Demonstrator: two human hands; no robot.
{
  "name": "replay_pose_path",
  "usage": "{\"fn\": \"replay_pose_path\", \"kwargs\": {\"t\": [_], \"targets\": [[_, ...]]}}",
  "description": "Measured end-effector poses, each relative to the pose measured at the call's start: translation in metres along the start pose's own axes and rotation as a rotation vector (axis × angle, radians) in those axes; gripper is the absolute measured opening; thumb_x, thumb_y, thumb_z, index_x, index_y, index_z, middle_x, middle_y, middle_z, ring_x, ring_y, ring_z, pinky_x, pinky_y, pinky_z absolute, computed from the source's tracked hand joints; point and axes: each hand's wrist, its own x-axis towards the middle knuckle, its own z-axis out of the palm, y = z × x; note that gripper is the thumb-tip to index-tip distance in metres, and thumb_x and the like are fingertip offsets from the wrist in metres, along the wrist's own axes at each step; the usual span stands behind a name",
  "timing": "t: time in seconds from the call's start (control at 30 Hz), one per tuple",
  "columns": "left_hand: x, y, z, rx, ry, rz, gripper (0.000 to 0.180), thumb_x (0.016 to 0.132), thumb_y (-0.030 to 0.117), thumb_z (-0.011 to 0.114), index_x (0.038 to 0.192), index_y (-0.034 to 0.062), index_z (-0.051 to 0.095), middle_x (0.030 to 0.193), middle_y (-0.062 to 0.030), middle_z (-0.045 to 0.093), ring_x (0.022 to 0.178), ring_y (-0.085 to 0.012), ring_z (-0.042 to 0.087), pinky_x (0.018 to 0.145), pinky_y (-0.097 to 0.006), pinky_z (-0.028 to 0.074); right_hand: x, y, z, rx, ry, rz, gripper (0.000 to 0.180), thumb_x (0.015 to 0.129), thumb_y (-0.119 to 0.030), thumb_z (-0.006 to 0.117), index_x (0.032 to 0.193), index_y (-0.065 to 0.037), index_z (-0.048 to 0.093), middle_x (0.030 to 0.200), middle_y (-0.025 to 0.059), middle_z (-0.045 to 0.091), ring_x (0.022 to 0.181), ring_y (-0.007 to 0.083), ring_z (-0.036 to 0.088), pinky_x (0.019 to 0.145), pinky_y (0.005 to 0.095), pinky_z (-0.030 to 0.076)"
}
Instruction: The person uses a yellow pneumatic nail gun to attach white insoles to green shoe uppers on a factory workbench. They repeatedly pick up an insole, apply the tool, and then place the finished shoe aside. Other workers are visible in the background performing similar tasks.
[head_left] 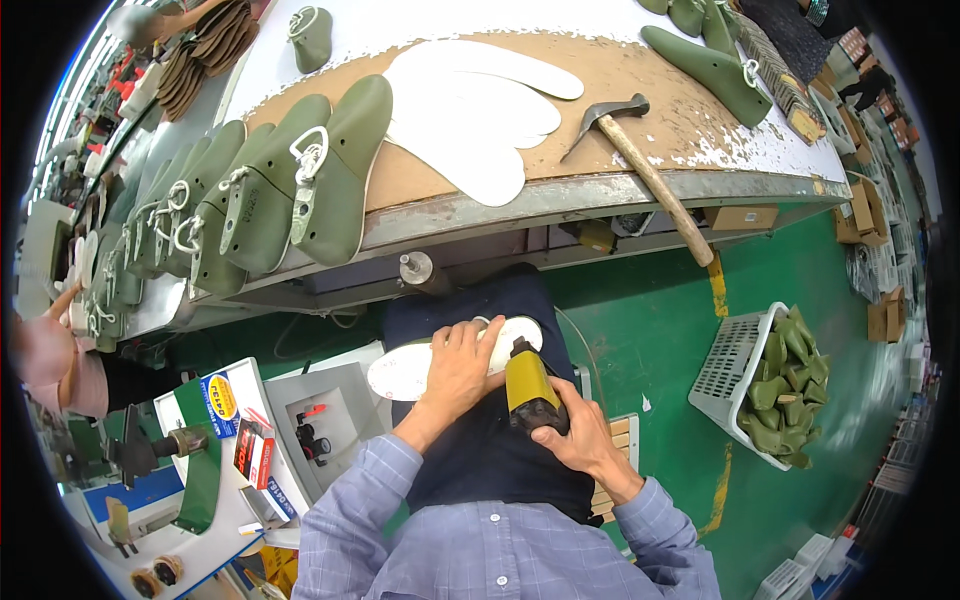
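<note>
Across my lap lies a white insole (398, 371), apparently on a shoe last whose body is mostly hidden beneath it. My left hand (461, 362) is closed over its middle and steadies it. My right hand (582, 437) grips a yellow-and-black tool that looks like a staple gun (531, 384). The tool's black nose points at the right end of the insole; whether it touches is hard to tell. Beyond my knees, several loose white insoles (490, 120) lie overlapped on the workbench (620, 180). Beside them rests a hammer (640, 165), its wooden handle jutting over the edge.
Green shoe lasts (345, 170) with white cords line the bench's left side. A metal post (424, 272) rises before my knees. A white basket (735, 360) of green lasts stands on the right floor. At left are a small table with boxes (255, 450) and another person (65, 365).
</note>
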Motion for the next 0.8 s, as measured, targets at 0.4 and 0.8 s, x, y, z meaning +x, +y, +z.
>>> {"fn": "replay_pose_path", "kwargs": {"t": [0.4,0.8], "targets": [[-0.012,-0.023,-0.014,-0.149,0.003,0.049,0.081,0.078,0.031,0.083,0.145,0.0024,0.047,0.144,-0.0173,0.053,0.134,-0.0362,0.050,0.115,-0.053,0.034,0.010,-0.026,0.013,-0.113,-0.184,0.056,0.080,0.084,-0.048,0.079,0.139,0.003,0.050,0.108,0.0312,0.072,0.101,0.0492,0.070,0.090,0.0496,0.056],[-0.121,-0.091,-0.022,-0.499,0.185,-0.160,0.095,0.068,0.023,0.094,0.144,0.0107,0.039,0.156,-0.0180,0.044,0.141,-0.0401,0.046,0.119,-0.051,0.038,0.031,-0.057,0.069,-0.251,-0.345,-0.042,0.084,0.082,-0.045,0.082,0.141,0.005,0.050,0.112,0.0307,0.071,0.104,0.0462,0.071,0.092,0.0476,0.056]]}}
